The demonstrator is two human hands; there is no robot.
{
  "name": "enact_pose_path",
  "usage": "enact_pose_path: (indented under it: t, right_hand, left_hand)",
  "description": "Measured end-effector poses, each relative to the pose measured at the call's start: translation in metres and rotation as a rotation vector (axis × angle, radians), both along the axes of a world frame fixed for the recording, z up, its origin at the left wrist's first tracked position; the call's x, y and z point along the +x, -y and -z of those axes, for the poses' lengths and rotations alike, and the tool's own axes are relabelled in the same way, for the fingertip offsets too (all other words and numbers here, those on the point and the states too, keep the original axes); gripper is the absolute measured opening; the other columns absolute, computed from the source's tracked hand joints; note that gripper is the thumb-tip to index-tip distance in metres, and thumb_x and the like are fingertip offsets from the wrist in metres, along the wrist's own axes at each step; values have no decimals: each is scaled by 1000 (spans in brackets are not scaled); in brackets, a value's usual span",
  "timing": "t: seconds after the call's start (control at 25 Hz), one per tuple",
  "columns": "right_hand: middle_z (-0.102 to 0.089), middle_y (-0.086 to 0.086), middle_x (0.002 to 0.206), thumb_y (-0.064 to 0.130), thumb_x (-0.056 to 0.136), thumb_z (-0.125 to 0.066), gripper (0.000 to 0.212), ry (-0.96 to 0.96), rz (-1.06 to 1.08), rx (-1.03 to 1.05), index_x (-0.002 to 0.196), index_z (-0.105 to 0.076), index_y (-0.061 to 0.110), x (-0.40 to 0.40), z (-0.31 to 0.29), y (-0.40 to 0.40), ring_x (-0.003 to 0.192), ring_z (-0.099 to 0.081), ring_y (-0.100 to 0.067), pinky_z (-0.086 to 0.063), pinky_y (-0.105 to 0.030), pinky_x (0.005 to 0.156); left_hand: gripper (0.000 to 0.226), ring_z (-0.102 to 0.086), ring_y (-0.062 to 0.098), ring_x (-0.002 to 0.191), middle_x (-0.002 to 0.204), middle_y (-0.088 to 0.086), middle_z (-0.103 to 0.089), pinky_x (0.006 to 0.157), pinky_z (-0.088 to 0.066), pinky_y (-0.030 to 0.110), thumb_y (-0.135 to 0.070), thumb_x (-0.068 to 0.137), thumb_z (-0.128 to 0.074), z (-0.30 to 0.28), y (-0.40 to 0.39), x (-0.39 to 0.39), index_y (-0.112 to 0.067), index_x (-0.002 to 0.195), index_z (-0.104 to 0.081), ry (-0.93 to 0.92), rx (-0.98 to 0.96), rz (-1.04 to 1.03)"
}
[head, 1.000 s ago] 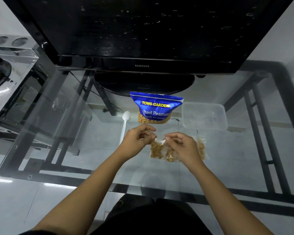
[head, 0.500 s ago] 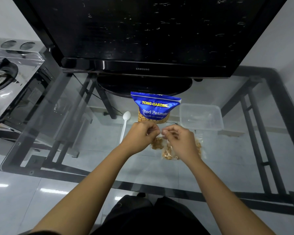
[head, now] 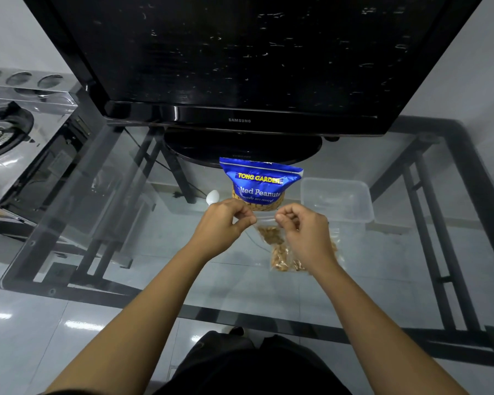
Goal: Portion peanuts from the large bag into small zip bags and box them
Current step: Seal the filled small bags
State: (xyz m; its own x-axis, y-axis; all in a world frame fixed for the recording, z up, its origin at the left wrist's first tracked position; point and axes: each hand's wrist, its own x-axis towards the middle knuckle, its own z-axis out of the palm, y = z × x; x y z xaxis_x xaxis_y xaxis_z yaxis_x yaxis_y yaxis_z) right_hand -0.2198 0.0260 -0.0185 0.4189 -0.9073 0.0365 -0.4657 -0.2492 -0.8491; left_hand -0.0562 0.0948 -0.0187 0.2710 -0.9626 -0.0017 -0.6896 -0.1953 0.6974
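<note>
A blue large peanut bag (head: 259, 182) stands upright on the glass table, in front of the TV base. My left hand (head: 224, 225) and my right hand (head: 304, 233) each pinch one end of the top strip of a small zip bag (head: 270, 233) with peanuts in it, held just above the table. More filled small zip bags (head: 281, 259) lie on the glass under my right hand, partly hidden by it. An empty clear plastic box (head: 337, 201) sits to the right of the large bag.
A white spoon (head: 212, 196) lies left of the large bag, mostly hidden behind my left hand. A black TV (head: 240, 67) on a round base fills the back of the glass table (head: 126, 238). A gas stove (head: 6, 132) stands at the far left.
Both hands have lifted the small zip bag up and away from me, toward the large bag, and have moved slightly apart along its top strip.
</note>
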Motion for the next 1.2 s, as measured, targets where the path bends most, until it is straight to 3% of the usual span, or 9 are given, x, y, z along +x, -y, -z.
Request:
enact_pose_path:
  t: [0.16, 0.36, 0.52, 0.64, 0.72, 0.84, 0.96, 1.04, 1.2]
  right_hand:
    - [-68, 2, 74, 13, 84, -63, 6, -4, -98, -2, 84, -69, 13, 0, -2, 3, 71, -64, -12, -55, -31, 70]
    - [-71, 1, 77, 14, 84, -64, 5, -27, -108, -56, 84, -69, 13, 5, -4, 1, 71, -65, -12, -55, -34, 71]
    - [-67, 1, 72, 11, 83, -63, 5, -18, -51, -92, 80, -67, 12, 7, -2, 2, 68, -62, -15, -54, -36, 67]
    - [-65, 2, 69, 9, 83, -63, 6, 8, -33, -63, 79, -66, 13, 7, -1, 3, 65, -60, -11, -52, -30, 66]
    - [-66, 1, 71, 10, 84, -62, 6, 7, -43, -31, 81, -66, 12, 8, -1, 3, 66, -60, -10, -51, -26, 67]
    - [-68, -1, 76, 13, 87, -61, 5, 42, -80, 97, 86, -65, 13, 10, 1, 4, 70, -64, -7, -53, -23, 70]
    - [-67, 3, 80, 13, 89, -57, 6, 165, -92, 371, 88, -62, 16, 13, 7, 6, 73, -65, -4, -53, -21, 74]
    - [-67, 2, 89, 16, 91, -55, 9, 150, -91, 454, 95, -62, 17, 14, 19, 8, 81, -66, -9, -52, -26, 78]
    - [-61, -5, 116, 12, 90, -51, 31, -285, -2, 202, 121, -55, 15, -4, 58, 16, 99, -60, -20, -47, -29, 83]
  left_hand:
    - [17, -56, 0, 83, 88, -12, -60, 71, -39, 2, -28, 83, -68, -4, 0, 2, -16, 95, -69, -47, -41, 88]
    - [12, -56, 8, 80, 82, -9, -59, 73, -50, 32, -27, 84, -66, 1, 5, -7, -15, 85, -66, 21, -102, 88]
    - [13, -54, 6, 78, 76, -18, -53, 78, -49, 43, -31, 83, -66, 5, 3, 0, -18, 82, -64, 42, -108, 38]
    - [17, -50, -4, 72, 71, -23, -50, 80, -45, 37, -33, 83, -67, 6, 1, 6, -16, 80, -64, 63, -102, 24]
    - [20, -49, -4, 70, 70, -21, -49, 71, -40, 22, -32, 81, -69, 4, -1, 8, -12, 78, -63, 54, -93, -1]
    - [16, -54, -7, 70, 78, -13, -58, 62, -39, 6, -27, 80, -70, 8, -7, 9, -14, 79, -61, -197, -49, -71]
    - [22, -65, 3, 93, 102, 2, -67, 81, -54, 19, -18, 81, -69, 30, -17, 3, -17, 100, -59, -677, 54, -38]
    - [20, -69, 21, 93, 100, 12, -70, 84, -56, 29, -11, 83, -67, 51, -22, -4, -11, 101, -60, -751, 68, -130]
    - [12, -68, 31, 88, 86, 13, -69, 80, -58, 34, -16, 84, -66, 83, -25, -4, -13, 96, -63, -676, 188, -372]
